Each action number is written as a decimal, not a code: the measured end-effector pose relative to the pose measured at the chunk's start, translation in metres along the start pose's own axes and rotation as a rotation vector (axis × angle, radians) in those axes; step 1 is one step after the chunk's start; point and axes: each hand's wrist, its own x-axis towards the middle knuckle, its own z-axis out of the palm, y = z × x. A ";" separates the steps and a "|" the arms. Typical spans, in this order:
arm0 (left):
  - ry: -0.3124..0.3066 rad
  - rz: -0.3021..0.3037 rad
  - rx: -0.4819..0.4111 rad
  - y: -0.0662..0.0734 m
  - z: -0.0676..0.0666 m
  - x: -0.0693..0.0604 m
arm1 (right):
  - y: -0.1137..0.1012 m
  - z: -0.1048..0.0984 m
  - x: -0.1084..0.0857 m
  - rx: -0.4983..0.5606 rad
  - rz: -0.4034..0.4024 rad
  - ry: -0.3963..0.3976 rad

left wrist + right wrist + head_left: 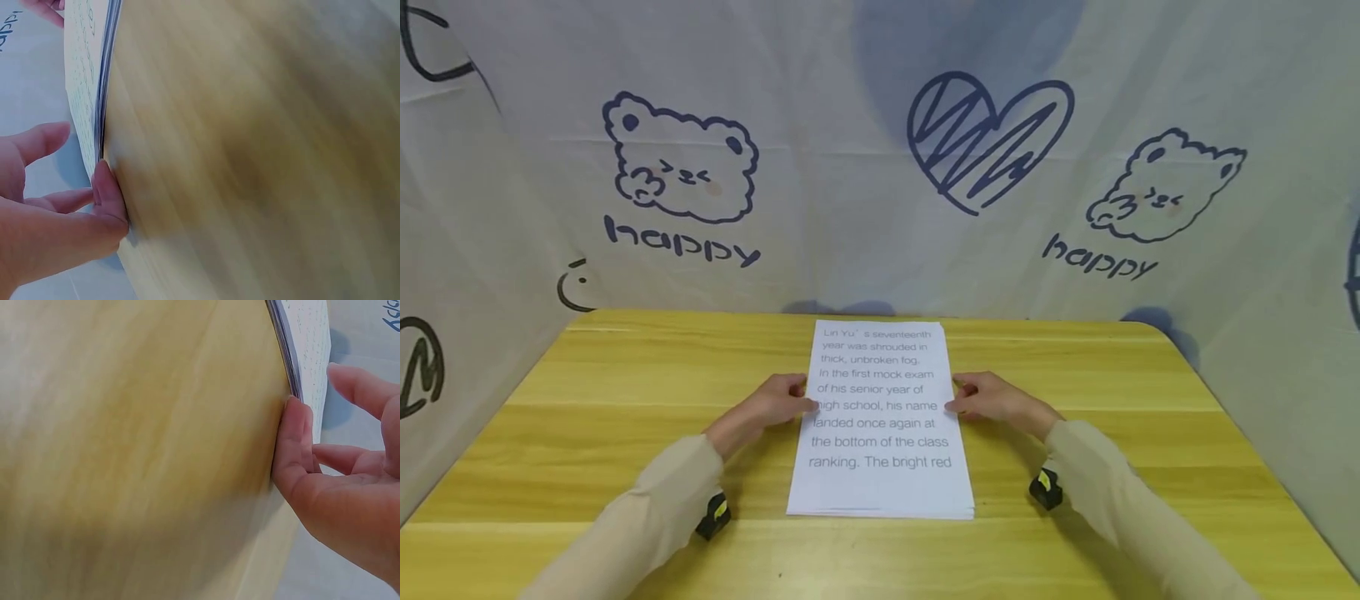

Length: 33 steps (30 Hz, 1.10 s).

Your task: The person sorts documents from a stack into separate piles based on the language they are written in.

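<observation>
A stack of printed white paper sheets (880, 493) lies flat on the wooden table, large lines of English text facing up. At its left edge, my left hand (777, 400) touches the side with its fingertips. My right hand (990, 397) does the same at the right edge, roughly level with the left. In the left wrist view the thumb (51, 140) is raised apart from the fingers, which rest against the stacked sheets' side. The right wrist view likewise has the thumb (357, 389) held off the paper and the fingers at the edge. The sheets' underside is hidden.
The yellow wood-grain table (625, 375) extends to both sides of the stack. Behind it hangs a white cloth (835, 208) with drawn bears, a heart and "happy" lettering. Dark wrist devices (713, 515) sit under the beige sleeves (647, 508).
</observation>
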 end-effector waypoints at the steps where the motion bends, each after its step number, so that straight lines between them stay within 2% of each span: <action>1: -0.004 0.004 0.003 0.001 0.000 0.000 | 0.000 0.000 0.000 -0.004 -0.009 -0.011; 7: 0.014 0.014 0.018 0.005 0.006 0.000 | -0.006 -0.001 0.000 -0.034 -0.079 -0.087; 12: 0.055 0.033 0.058 0.006 0.012 0.000 | -0.009 -0.001 -0.001 -0.049 -0.065 -0.101; 18: 0.072 0.030 0.111 0.004 0.013 -0.004 | -0.008 0.003 -0.001 -0.060 -0.103 -0.113; 24: 0.087 0.046 0.152 0.007 0.017 -0.006 | -0.007 0.004 -0.004 -0.069 -0.106 -0.101; 30: 0.100 0.075 0.164 0.011 0.023 -0.004 | -0.002 0.005 -0.005 -0.017 -0.120 -0.083; 33: 0.117 0.077 0.161 0.012 0.025 -0.006 | -0.001 0.006 -0.006 0.004 -0.099 -0.041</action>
